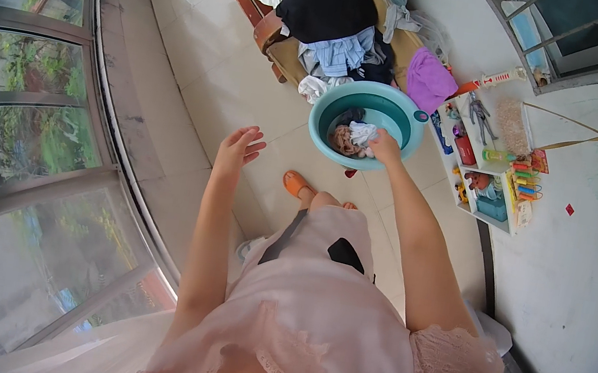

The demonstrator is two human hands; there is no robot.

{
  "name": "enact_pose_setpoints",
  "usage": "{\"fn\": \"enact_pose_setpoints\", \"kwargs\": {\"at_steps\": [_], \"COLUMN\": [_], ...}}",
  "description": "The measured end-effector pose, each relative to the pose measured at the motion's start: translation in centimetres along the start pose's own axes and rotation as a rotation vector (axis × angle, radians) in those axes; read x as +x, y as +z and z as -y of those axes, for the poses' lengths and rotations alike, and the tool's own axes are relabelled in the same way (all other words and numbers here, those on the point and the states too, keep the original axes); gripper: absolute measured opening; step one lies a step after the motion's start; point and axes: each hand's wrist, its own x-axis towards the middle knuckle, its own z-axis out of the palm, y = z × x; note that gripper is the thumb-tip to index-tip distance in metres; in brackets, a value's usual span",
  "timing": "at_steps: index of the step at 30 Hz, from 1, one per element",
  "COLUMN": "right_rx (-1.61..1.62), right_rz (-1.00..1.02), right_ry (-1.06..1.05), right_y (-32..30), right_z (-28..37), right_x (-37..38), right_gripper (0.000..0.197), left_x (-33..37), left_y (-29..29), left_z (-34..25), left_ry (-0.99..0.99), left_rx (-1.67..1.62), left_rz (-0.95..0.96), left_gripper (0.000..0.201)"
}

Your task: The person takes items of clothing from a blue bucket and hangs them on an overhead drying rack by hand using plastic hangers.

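Note:
My right hand (385, 147) reaches over the near right rim of a round teal plastic basin (316, 124). Its fingers are closed on a white cloth (361, 133) inside the basin, though the fingertips are partly hidden. Next to that cloth lie a brown patterned garment (341, 140) and a dark bundled piece (350, 115). My left hand (241, 147) is raised in the air to the left of the basin, empty, with its fingers apart.
Behind the basin, a wooden seat (270, 30) bears heaped laundry, including a black garment (330, 2) and a purple cloth (430, 80). A white shelf (488, 164) with small items stands along the right wall. Windows (15, 131) line the left side.

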Motion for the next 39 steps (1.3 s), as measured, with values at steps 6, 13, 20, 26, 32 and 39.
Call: {"fn": "enact_pose_setpoints", "kwargs": {"at_steps": [6, 13, 20, 26, 32, 39], "right_rx": [-0.183, -0.363, -0.465, -0.249, -0.063, 0.465], "right_rz": [0.085, 0.172, 0.479, 0.256, 0.118, 0.089], "right_ry": [0.158, -0.091, -0.228, -0.182, -0.271, -0.371], "right_y": [2.5, 4.9, 9.9, 7.8, 0.2, -9.5], "right_z": [-0.7, 0.6, 3.6, 4.3, 2.7, 8.9], "right_x": [2.4, 5.2, 6.4, 6.3, 1.6, -7.6], "right_gripper": [0.063, 0.044, 0.032, 0.029, 0.028, 0.017], "left_x": [2.3, 4.2, 4.1, 3.6, 4.5, 4.6], "left_y": [-1.7, -1.7, -1.6, 0.2, 5.8, 16.1], "left_z": [1.5, 3.0, 3.8, 3.1, 3.0, 0.4], "left_ry": [-0.101, -0.152, -0.187, -0.19, -0.298, -1.013], "left_rx": [0.048, 0.054, 0.018, -0.002, -0.252, -0.555], "left_rz": [0.002, 0.029, -0.048, -0.057, 0.109, 0.058], "left_gripper": [0.033, 0.036, 0.037, 0.038, 0.037, 0.044]}}
